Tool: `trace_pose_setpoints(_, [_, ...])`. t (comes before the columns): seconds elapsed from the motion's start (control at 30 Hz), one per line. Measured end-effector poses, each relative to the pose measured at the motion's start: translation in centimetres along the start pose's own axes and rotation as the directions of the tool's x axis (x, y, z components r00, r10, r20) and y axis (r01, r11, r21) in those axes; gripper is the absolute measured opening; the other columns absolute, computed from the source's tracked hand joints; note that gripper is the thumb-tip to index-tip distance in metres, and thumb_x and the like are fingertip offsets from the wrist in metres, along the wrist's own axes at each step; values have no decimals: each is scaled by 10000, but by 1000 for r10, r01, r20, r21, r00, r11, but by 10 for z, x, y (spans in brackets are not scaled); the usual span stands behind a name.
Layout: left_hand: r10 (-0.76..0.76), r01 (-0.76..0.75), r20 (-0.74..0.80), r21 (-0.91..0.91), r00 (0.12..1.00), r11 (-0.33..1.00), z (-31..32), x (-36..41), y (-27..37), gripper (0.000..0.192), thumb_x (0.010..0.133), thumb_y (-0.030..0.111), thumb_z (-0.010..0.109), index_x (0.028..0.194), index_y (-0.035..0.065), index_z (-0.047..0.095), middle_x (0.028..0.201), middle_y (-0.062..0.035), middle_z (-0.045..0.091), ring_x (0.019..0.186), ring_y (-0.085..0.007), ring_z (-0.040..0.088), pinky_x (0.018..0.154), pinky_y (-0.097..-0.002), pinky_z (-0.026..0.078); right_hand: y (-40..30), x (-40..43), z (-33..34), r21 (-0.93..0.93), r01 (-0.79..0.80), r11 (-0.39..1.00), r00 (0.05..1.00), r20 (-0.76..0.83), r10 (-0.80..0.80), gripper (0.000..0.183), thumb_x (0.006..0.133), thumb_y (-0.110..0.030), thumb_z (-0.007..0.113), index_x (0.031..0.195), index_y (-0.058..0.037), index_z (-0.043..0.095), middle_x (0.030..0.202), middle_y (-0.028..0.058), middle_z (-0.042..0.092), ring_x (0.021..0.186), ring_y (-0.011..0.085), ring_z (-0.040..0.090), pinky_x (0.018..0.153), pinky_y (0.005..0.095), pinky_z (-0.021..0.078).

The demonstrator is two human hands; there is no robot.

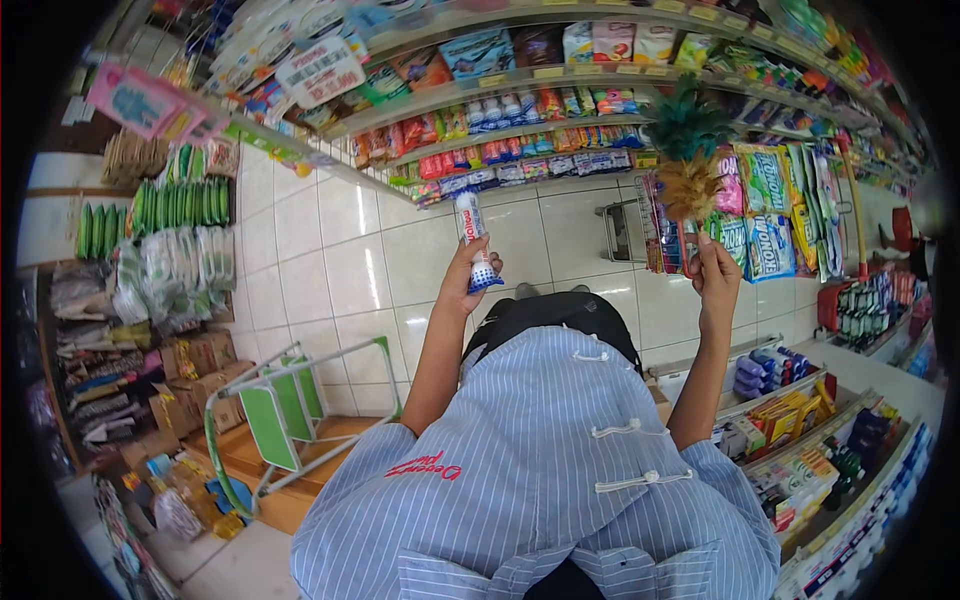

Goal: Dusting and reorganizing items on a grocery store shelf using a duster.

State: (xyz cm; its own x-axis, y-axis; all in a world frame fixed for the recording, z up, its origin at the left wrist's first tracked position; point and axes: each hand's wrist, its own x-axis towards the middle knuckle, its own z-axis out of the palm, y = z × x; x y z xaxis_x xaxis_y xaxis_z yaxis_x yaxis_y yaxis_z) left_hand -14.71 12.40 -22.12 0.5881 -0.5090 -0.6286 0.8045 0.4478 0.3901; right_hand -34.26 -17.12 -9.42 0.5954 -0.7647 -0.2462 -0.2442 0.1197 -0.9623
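Note:
A slim tube-shaped packet of marshmallows (471, 225), with blue-dotted ends and red writing, is gripped in my left hand (466, 271). It points away from me toward the candy shelf. My right hand (712, 268) pinches the handle of a feather duster between thumb and fingers. Brown feathers sit low on the duster (690, 187) and dark green ones at its tip. The feathers overlap the edge of a wire rack (651, 225) and part of the shelf behind it. Similar small packets (510, 112) line the lower shelves ahead.
Detergent bags (770, 246) hang right of the duster. A folding step stool (274, 427) with green treads stands at left. Bottles and boxes fill the shelves (795, 412) at lower right. Stacked packages (180, 202) and cartons occupy the far left. Pale floor tiles (420, 255) lie before me.

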Motion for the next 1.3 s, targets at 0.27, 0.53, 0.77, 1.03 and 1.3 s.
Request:
trace_pose_setpoints(0.27, [80, 86, -316, 477, 945, 875, -28, 79, -19, 295, 821, 177, 655, 1057, 33, 553, 832, -45, 550, 693, -159, 551, 607, -308, 480, 18, 4, -47, 21, -95, 995, 989, -114, 97, 290, 929, -287, 554, 958, -22, 668, 596, -61, 442, 486, 2, 314, 436, 177, 215])
trace_pose_setpoints(0.53, [237, -70, -164, 664, 958, 745, 10, 177, 34, 317, 786, 184, 663, 1041, 26, 559, 932, -66, 596, 820, -187, 570, 708, -366, 467, 18, -1, -68, -36, -140, 989, 957, -260, 126, 301, 936, -293, 538, 966, -24, 670, 594, -58, 431, 483, 3, 300, 441, 184, 200])
trace_pose_setpoints(0.77, [430, -259, 115, 921, 896, 292, -1, 348, 105, 408, 731, 127, 671, 1107, 3, 568, 1034, -101, 615, 921, -221, 583, 788, -318, 455, 24, -19, -57, 63, -158, 985, 858, -484, 168, 327, 937, -324, 532, 983, -29, 664, 590, -61, 442, 468, 0, 313, 427, 175, 202])
trace_pose_setpoints(1.03, [262, -193, 597, 589, 758, -785, -36, 463, 149, 455, 854, 400, 542, 1155, 60, 580, 1191, -200, 565, 1134, -341, 512, 962, -440, 406, 28, -34, -4, 168, -193, 967, 728, -636, 256, 290, 934, -293, 549, 980, -30, 659, 588, -59, 425, 477, 5, 321, 432, 170, 205])
trace_pose_setpoints(1.3, [434, 228, 62, 780, 899, -583, 7, 437, 93, 497, 859, 450, 493, 1112, 37, 607, 1148, -231, 580, 1059, -413, 548, 939, -488, 416, 44, -68, 26, 194, -305, 932, 526, -782, 335, 305, 941, -324, 526, 991, -56, 662, 549, -69, 408, 446, -5, 320, 409, 161, 218])
